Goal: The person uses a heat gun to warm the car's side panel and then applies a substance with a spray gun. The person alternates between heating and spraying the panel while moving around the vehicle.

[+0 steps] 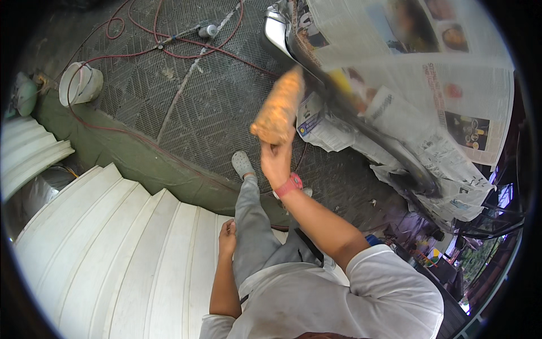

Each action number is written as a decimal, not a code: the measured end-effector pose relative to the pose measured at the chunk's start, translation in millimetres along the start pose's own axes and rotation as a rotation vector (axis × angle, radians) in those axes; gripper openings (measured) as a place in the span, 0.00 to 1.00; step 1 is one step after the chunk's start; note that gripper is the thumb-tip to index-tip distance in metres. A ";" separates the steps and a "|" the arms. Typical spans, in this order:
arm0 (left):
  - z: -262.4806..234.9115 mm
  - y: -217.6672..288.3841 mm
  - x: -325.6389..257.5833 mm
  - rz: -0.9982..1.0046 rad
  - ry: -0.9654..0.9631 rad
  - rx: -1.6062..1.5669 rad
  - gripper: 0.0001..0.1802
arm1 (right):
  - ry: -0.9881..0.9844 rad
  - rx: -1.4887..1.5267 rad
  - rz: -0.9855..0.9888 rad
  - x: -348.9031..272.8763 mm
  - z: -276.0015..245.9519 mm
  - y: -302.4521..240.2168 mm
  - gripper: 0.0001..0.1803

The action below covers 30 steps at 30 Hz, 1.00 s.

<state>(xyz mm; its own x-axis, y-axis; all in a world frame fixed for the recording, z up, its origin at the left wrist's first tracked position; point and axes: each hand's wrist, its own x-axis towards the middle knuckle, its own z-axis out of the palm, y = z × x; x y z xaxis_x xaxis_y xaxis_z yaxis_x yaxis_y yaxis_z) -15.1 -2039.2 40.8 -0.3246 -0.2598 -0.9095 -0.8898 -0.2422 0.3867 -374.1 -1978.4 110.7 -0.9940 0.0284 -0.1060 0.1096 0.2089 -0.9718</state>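
My right hand, with a pink watch on its wrist, is closed on the near end of a tapered, knobbly orange-brown thing, duster-like but smeared by motion. Its far tip lies close to the dark edge of a vehicle body, and I cannot tell whether they touch. Sheets of newspaper cover much of the body on the right. Beside my left thigh hangs my left hand, fingers loosely curled in, with nothing visible in them.
A thin red hose loops over the dark ribbed floor, beside a small spray gun. At far left stands a white bucket. White ribbed panels lie to my left, bordered by a green sheet. Clutter fills the lower right.
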 end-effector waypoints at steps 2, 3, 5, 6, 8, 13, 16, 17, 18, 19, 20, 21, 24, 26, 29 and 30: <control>1.8 5.7 -3.5 -0.018 0.020 0.005 0.25 | -0.110 -0.119 0.049 25.0 15.1 -23.7 0.27; 1.4 10.8 -4.8 -0.023 0.024 0.013 0.24 | -0.096 -0.163 -0.144 41.3 24.9 -18.0 0.27; 0.6 12.1 -5.0 -0.015 0.016 0.016 0.24 | -0.133 -0.259 -0.249 72.9 43.1 -15.7 0.28; 0.3 11.9 -5.7 -0.013 0.011 0.017 0.24 | -0.151 -0.292 -0.300 90.2 50.8 -11.0 0.27; 0.4 16.3 -9.8 -0.030 0.018 0.024 0.24 | -0.213 -0.355 -0.170 110.6 59.3 -9.9 0.27; -1.6 7.0 -11.0 -0.053 0.014 0.032 0.25 | -0.286 -0.351 0.210 102.4 44.6 16.2 0.29; -1.4 4.0 -13.0 -0.066 -0.006 0.055 0.28 | -0.171 -0.369 0.202 68.0 0.9 66.2 0.30; -0.8 4.8 -12.7 -0.070 -0.007 0.055 0.28 | -0.133 -0.392 0.241 55.2 -16.7 77.6 0.31; 0.2 6.1 -12.2 -0.073 -0.010 0.058 0.28 | -0.073 -0.417 0.219 42.8 -37.8 93.9 0.31; 0.8 5.7 -11.4 -0.071 -0.011 0.056 0.28 | -0.017 -0.439 0.198 30.0 -56.1 105.7 0.32; 1.8 3.7 -8.9 -0.070 -0.010 0.053 0.28 | 0.052 -0.447 0.263 16.6 -70.1 107.5 0.32; 2.5 5.3 -6.7 -0.065 -0.018 0.056 0.28 | 0.129 -0.488 0.268 2.7 -90.9 128.3 0.34; 6.7 18.2 -4.4 -0.047 -0.037 0.039 0.27 | 0.386 -0.525 0.344 -19.8 -113.4 148.4 0.36; 10.1 9.3 2.8 -0.024 -0.037 0.042 0.26 | 0.563 -0.495 0.462 -22.0 -107.3 134.9 0.36; 13.1 23.1 2.4 -0.024 -0.038 0.041 0.24 | 0.626 -0.079 0.431 -12.6 -85.3 133.8 0.29; 14.1 28.2 0.6 -0.031 -0.035 0.036 0.24 | 0.607 0.045 0.405 -8.9 -76.5 135.2 0.28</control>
<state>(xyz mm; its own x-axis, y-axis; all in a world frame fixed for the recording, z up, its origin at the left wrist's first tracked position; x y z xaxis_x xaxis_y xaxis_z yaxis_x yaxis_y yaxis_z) -44.9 -2033.0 49.1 -0.3072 -0.2201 -0.9259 -0.9102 -0.2159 0.3533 -350.1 -1875.6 -3.6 -0.6960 0.6345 -0.3361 0.4545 0.0270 -0.8904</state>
